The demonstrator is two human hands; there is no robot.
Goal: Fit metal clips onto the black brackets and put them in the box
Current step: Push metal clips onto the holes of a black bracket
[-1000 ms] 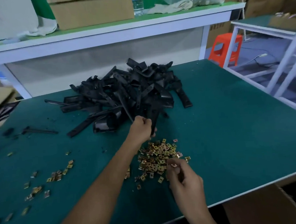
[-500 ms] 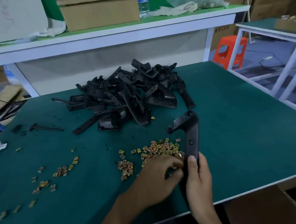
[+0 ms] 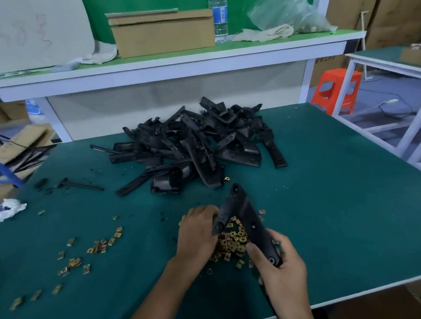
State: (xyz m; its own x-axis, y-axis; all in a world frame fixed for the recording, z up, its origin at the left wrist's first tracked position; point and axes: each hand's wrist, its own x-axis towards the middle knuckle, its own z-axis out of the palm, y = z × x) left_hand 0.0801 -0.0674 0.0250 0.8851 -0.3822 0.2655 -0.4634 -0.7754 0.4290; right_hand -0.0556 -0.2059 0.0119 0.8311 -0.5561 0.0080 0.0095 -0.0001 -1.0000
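Black bracket (image 3: 248, 219) lifted from the bracket pile (image 3: 191, 145) to above the metal clips (image 3: 232, 242), right hand (image 3: 279, 266) switched from the clips to gripping its lower end, left hand (image 3: 199, 232) moved from the pile onto its short arm (fingertips hidden), bracket tipped leftward from near upright.

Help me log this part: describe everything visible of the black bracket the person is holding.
The black bracket looks like matte plastic, a V of one long and one short arm whose rounded apex points away from the person. Round holes show at the apex, mid-arm and both ends. The right hand grips the long arm's lower end; the left hand, fingers curled, touches the short arm. It is held over the metal clips.
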